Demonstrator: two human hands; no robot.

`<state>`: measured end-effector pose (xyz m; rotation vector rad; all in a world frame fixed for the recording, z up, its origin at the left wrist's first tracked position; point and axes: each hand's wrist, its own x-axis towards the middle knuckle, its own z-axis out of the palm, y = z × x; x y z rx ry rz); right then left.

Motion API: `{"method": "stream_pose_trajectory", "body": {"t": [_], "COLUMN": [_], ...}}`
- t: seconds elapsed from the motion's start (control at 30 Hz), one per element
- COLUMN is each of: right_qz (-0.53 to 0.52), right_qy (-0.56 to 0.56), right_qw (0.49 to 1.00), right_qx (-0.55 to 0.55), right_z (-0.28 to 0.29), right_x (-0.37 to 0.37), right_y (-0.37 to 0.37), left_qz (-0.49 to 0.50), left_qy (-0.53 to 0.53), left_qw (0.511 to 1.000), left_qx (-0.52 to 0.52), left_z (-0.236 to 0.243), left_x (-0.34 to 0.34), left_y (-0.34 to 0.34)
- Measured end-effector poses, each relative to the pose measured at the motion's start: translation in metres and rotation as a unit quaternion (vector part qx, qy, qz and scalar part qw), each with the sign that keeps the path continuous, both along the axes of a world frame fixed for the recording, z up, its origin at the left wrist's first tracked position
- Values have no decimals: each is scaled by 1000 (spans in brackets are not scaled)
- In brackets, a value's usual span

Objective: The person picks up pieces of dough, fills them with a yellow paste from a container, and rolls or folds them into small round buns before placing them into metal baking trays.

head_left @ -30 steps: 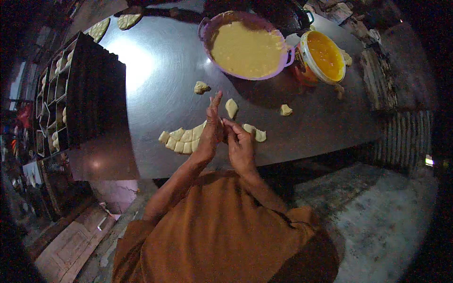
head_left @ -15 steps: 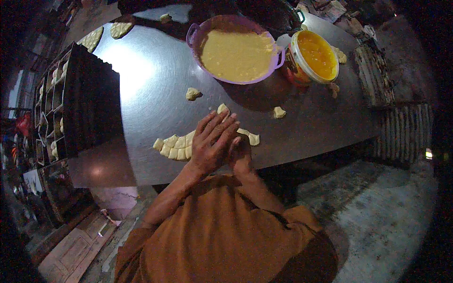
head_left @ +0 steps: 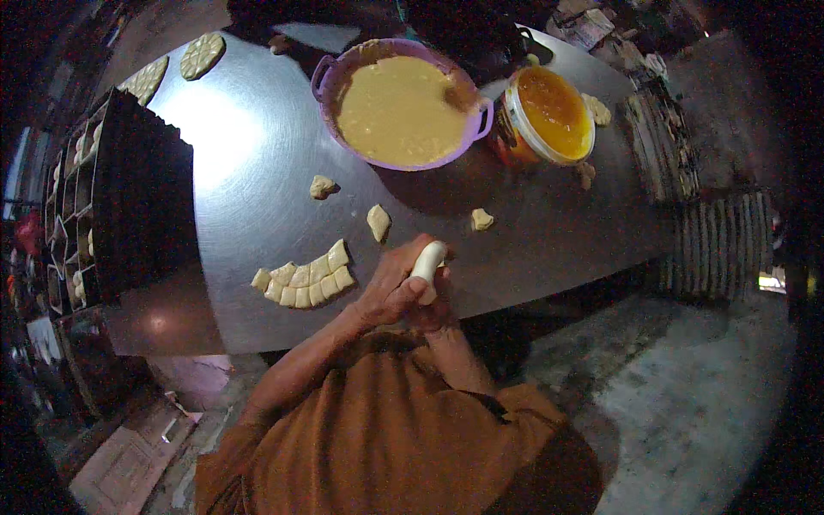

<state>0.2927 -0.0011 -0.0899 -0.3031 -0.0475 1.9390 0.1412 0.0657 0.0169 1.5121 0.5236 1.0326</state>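
Over the near edge of a shiny metal table [head_left: 257,189], my left hand [head_left: 386,292] and my right hand [head_left: 433,309] press together around a pale roll of dough [head_left: 427,262] whose end sticks up between them. Just left of my hands lies a curved row of several cut dough pieces [head_left: 305,279]. Single dough lumps rest farther out [head_left: 378,221], [head_left: 482,220], [head_left: 322,185]. My right hand is mostly hidden behind the left.
A purple basin of yellow batter [head_left: 399,107] and an orange-filled tub [head_left: 549,116] stand at the table's far side. A dark compartmented tray rack [head_left: 129,197] sits at left. Flat patterned dough rounds [head_left: 202,56] lie at the far left corner. Concrete floor [head_left: 687,386] at right.
My palms were pressed flat together over the table; now they have pulled back to the table edge, and a rolled dough cylinder sticks out between them. The view has shifted.
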Motion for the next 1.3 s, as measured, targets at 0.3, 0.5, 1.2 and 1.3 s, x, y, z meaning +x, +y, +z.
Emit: {"method": "stream_pose_trajectory", "body": {"t": [0.3,0.5,1.2,1.3], "right_qz": [45,296,408,314], "right_qy": [-720,-681,-439,-406], "right_qw": [513,626,724,801], "right_qx": [465,236,341,307], "right_z": [146,159,161,142], "right_x": [102,67,30,7], "right_y": [220,290,227,178], "left_qz": [187,369,97,62], "left_qy": [121,87,-210,-276], "left_qw": [929,876,856,850], "left_qx": [-295,-299,-462,-444], "left_z": [-15,-36,-5,2], "left_x": [-50,-112,-51,-28], "left_y": [-22,-49,-14,-8]}}
